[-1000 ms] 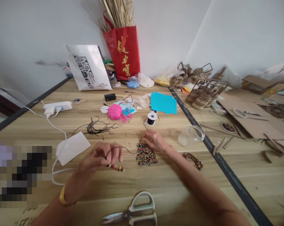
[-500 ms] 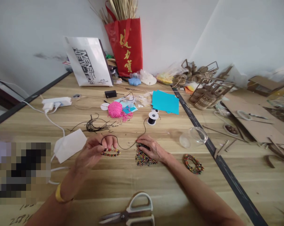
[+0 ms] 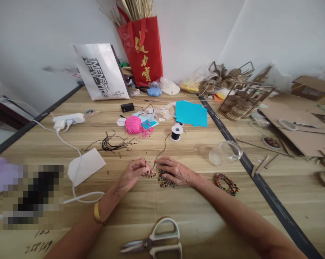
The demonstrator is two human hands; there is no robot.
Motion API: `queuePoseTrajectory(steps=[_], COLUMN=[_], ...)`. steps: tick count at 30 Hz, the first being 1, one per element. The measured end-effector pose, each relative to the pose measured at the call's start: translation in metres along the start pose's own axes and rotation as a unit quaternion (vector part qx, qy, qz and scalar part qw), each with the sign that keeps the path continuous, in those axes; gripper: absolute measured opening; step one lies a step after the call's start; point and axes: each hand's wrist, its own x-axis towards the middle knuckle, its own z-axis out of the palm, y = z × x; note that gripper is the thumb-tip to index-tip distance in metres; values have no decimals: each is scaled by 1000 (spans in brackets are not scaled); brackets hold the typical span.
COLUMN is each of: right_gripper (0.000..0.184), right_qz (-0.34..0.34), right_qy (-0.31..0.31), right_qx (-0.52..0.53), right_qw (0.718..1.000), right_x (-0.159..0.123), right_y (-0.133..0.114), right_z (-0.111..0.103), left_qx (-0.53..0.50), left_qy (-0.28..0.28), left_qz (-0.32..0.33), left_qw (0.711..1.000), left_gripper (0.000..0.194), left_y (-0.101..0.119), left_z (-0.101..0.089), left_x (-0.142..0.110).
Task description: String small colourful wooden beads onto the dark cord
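Note:
My left hand [image 3: 135, 173] pinches a short loop of strung multicoloured beads [image 3: 151, 174], held just left of a heap of loose beads [image 3: 166, 182]. Black cord [image 3: 165, 144] runs from a white spool [image 3: 177, 131] down to the fingertips of my right hand [image 3: 178, 172], which appear closed on it. The rest of the right hand spreads over the loose beads and hides part of them. Between the two hands the cord passes close to the strung beads. A finished-looking coil of beaded strands [image 3: 226, 184] lies right of my right forearm.
Scissors [image 3: 151, 244] lie near the front edge. A clear round container [image 3: 229, 151] stands at right. Beyond are cut black cords [image 3: 112, 143], pink yarn [image 3: 133, 125], blue sheets [image 3: 191, 113] and woven baskets [image 3: 239, 106]. A white cable [image 3: 74, 147] crosses a paper [image 3: 91, 167] at left.
My left hand has moved right with the strung beads, close to my right hand. The cord's slack between the hands has shortened. My right hand stays over the bead heap.

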Motion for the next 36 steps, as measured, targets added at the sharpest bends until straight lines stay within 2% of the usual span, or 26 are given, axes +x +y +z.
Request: queuePoseTrajectory(steps=[5, 15, 27, 36], right_gripper=[39, 36, 31, 33], right_qz=[-6, 4, -24, 46], right_qy=[-8, -11, 18, 104], right_qx=[-11, 23, -14, -29], right_qw=[1000, 1000, 999, 993], right_x=[-6, -11, -14, -15], right_y=[-5, -15, -14, -5], right_z=[2, -2, 0, 5], left_qx=[-13, 85, 186, 187], left_qy=[29, 70, 65, 41], left_qz=[-31, -79, -76, -80], left_qw=[999, 991, 978, 978], left_gripper=[22, 22, 25, 25], left_y=[-8, -20, -19, -23], left_z=[2, 0, 3, -1], left_x=[2, 5, 4, 6])
